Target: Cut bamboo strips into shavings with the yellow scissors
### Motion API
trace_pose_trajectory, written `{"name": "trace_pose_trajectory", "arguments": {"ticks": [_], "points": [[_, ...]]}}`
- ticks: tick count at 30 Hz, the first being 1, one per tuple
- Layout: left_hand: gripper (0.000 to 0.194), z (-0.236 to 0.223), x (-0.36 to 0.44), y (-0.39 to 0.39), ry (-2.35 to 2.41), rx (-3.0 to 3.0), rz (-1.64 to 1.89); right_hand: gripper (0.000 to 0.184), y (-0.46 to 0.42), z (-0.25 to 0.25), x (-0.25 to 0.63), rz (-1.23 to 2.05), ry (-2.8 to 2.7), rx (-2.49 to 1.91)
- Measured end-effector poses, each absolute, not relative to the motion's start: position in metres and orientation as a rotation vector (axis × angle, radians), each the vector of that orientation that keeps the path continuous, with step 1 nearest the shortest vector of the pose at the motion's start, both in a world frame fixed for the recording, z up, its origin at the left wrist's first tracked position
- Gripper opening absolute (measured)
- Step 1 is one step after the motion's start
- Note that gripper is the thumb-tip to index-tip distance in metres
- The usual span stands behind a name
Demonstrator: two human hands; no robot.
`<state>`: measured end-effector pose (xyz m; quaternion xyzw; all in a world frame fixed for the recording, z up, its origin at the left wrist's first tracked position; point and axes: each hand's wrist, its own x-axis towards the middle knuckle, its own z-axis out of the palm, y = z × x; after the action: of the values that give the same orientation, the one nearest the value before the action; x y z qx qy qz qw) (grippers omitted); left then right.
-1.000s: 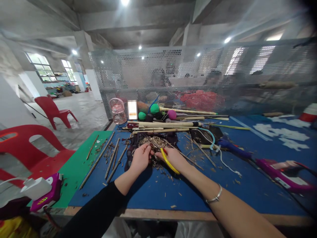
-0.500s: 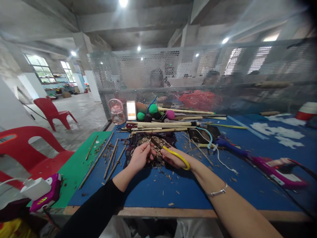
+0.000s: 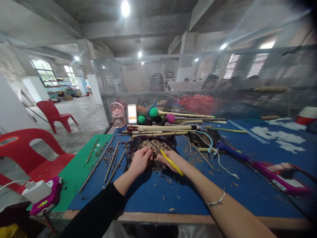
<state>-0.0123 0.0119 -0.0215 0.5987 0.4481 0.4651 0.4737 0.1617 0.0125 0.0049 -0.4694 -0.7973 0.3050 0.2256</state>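
Blue worktop cluttered: dark sticks to the left, pale poles across the back, pink bottle behind them. Right hand gripped yellow-handled scissors, blades over wood chips. Left hand curled just beside the blades; whether it pinched anything could not be told. Chips lay between and beyond both hands.

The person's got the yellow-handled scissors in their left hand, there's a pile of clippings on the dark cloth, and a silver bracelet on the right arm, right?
Not quite: the head view shows the yellow-handled scissors in the right hand, not the left. The clippings and silver bracelet are as you said.
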Motion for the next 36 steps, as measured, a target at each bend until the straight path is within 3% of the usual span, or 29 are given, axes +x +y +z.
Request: {"name": "trace_pose_trajectory", "arguments": {"ticks": [6,15,22,28,36], "points": [[0.03,-0.021,-0.01,0.013,1.082,1.301,1.249,0.052,0.016,-0.002,0.157,0.724,-2.155,-1.423],[0.027,-0.014,-0.001,0.008,0.898,1.128,1.305,0.041,0.009,-0.003,0.151,0.42,-2.075,-1.533],[0.023,-0.012,-0.001,0.006,0.961,1.189,1.269,0.061,0.005,-0.005,0.147,0.211,-2.137,-1.508],[0.02,-0.015,0.0,0.005,1.089,1.332,1.268,0.064,0.005,-0.008,0.146,0.136,-2.165,-1.524],[0.025,-0.017,-0.004,0.005,1.267,1.523,1.279,0.051,0.007,-0.009,0.144,0.337,-2.188,-1.729]]}}
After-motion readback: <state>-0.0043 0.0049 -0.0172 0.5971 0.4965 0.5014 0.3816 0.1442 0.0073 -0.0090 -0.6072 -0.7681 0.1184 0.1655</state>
